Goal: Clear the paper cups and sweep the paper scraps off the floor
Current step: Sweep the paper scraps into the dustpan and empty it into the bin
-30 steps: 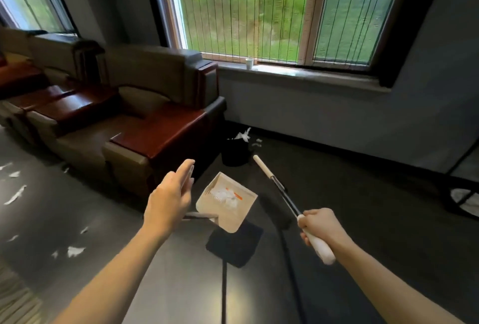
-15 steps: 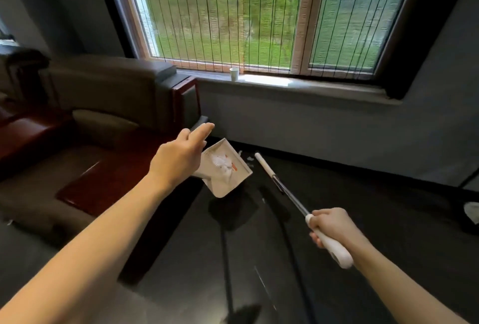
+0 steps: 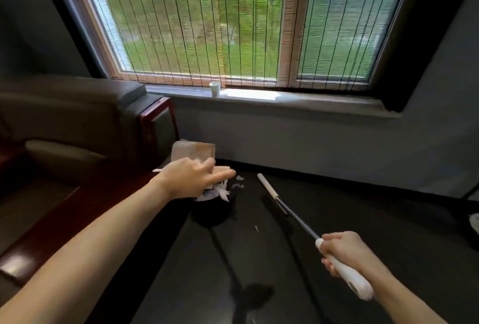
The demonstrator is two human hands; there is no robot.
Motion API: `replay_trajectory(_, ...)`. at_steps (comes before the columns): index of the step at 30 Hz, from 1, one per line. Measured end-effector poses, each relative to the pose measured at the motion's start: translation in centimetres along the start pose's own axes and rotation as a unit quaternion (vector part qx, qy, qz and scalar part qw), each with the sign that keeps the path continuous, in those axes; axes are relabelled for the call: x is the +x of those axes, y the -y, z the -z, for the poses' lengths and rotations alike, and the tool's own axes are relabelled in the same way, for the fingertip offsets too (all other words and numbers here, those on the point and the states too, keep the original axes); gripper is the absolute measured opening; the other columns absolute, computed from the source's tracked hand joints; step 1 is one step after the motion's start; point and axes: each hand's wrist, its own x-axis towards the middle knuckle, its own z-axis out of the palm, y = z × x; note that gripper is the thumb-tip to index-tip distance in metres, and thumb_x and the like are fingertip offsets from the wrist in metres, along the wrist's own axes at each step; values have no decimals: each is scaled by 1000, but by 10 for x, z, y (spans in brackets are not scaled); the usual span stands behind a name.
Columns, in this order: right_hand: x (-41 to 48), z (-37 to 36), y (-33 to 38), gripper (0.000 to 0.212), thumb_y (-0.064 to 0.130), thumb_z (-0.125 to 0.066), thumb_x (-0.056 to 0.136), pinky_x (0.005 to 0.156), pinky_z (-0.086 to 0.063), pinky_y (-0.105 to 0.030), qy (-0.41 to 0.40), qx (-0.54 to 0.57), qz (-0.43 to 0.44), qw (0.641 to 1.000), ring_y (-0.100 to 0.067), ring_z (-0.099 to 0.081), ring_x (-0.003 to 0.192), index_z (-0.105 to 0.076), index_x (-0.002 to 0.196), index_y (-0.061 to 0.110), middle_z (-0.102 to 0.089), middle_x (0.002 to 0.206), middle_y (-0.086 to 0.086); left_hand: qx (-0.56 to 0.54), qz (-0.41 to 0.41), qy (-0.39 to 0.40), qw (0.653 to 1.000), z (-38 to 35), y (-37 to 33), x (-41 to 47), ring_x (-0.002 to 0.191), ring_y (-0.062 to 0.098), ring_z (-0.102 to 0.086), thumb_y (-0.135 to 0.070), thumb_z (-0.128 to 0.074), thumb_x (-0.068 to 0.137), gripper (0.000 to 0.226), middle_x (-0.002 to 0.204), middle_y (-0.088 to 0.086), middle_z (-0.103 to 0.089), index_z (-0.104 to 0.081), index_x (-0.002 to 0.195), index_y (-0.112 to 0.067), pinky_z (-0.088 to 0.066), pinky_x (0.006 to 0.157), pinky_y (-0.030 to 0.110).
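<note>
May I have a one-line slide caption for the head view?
The left hand tilts the dustpan over the black bin; right hand holds broom handle; paper cup stands on windowsill.

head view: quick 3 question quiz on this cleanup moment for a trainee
1. True or false: the paper cup stands on the windowsill.
2. The left hand tips the dustpan over: A) the black bin, B) a sink, C) the windowsill.
3. What does the right hand grip?
Key: 1 true; 2 A; 3 the broom handle.
</note>
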Motion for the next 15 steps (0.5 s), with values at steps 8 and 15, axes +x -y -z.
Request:
replay_trajectory(8,15,9,23,44,-1,-57,89,46,-49,-26,-17,9,9,1000,-19,-58,55,-51,132,6,-64,87,-22,-214,-33,269,938,-66,-75,-10,87,36,-63,-68,12,82,56,125,11,-53,8,138,-59,-51,75,43)
replay_trajectory(15,9,-4,35,22,-3,-55,89,45,-45,-27,-37,41,13,998,-19,-53,49,-56,109,7,-58,73,-21,-351,246,403,809,-67,-75,-4,119,27,-53,-68,-47,79,94,131,11,-54,-12,151,-18,-44,97,36)
